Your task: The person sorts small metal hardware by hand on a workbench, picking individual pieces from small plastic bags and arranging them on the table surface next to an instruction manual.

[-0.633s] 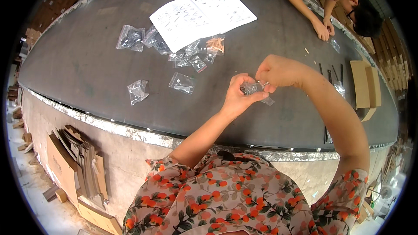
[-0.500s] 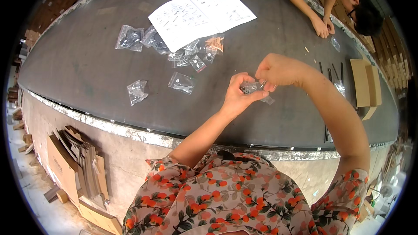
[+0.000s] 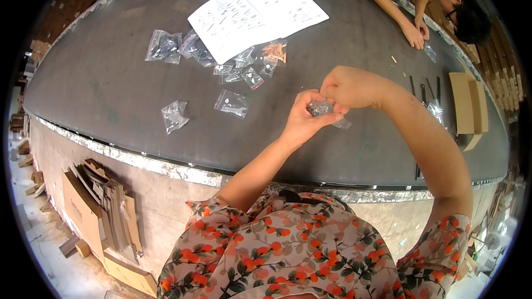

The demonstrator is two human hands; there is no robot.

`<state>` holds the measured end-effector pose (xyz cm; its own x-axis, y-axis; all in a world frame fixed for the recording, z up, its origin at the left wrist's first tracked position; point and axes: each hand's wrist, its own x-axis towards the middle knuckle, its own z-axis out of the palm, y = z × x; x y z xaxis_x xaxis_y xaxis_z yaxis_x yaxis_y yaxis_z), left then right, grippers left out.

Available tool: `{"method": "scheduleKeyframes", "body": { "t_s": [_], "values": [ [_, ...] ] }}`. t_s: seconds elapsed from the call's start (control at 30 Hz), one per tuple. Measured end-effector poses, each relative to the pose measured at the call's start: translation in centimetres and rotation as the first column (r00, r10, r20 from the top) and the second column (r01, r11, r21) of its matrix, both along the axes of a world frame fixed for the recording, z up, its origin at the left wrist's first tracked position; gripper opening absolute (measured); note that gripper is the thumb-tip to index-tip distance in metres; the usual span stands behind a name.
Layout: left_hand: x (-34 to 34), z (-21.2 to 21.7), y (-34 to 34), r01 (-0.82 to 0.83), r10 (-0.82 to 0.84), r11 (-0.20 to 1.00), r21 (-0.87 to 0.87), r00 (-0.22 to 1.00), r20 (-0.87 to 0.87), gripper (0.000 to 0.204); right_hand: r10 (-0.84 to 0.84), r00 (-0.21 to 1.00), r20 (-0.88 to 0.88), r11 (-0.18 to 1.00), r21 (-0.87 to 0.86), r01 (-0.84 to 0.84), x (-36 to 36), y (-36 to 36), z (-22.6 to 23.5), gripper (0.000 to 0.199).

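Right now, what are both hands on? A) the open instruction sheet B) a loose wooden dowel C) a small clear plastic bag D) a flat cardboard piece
C: the left hand and right hand pinch a small clear plastic bag between them above the dark table; the instruction sheet lies untouched farther back.

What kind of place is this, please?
Probably a workshop or packing area for flat-pack furniture hardware: a long dark worktable with small clear hardware bags, an open instruction sheet, and flattened cardboard boxes on the floor.

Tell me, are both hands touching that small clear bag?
Touching. The head view shows the left hand and right hand pinching the small clear bag between them.
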<state>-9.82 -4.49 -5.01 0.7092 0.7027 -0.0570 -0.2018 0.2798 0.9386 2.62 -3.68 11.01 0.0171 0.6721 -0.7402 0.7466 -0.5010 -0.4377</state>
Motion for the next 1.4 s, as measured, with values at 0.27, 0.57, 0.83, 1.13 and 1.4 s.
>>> {"method": "scheduleKeyframes", "body": {
  "t_s": [0.27, 0.57, 0.83, 1.13, 1.4],
  "values": [
    [-0.4, 0.1, 0.5, 0.052, -0.051, 0.997, -0.066, 0.999, 0.017, 0.043, 0.069, 0.997, 0.021, 0.997, 0.019, -0.07, -0.8, 0.2, 0.1, 0.027],
    [-1.9, 0.9, 1.4, 0.002, -0.003, 0.994, -0.106, 1.0, -0.01, 0.038, -0.216, 0.966, -0.145, 0.882, 0.395, 0.256, 3.8, -1.4, -1.8, 0.021],
    [-7.1, -1.1, 4.1, -0.132, 0.123, 0.969, -0.206, 0.991, -0.059, 0.038, -0.562, 0.824, -0.074, 0.781, 0.281, 0.557, 3.7, -11.3, -15.7, 0.019],
    [-7.3, -1.5, 3.1, -0.095, 0.083, 0.975, -0.199, 0.994, -0.067, 0.035, -0.304, 0.947, 0.107, 0.746, 0.644, 0.167, 4.3, -9.6, -18.5, 0.01],
    [-6.9, -1.8, 2.9, -0.102, 0.088, 0.971, -0.214, 0.993, -0.073, 0.037, -0.035, 0.978, 0.206, 0.768, 0.632, -0.106, 2.2, -7.7, -17.7, 0.006]
  ]
}}
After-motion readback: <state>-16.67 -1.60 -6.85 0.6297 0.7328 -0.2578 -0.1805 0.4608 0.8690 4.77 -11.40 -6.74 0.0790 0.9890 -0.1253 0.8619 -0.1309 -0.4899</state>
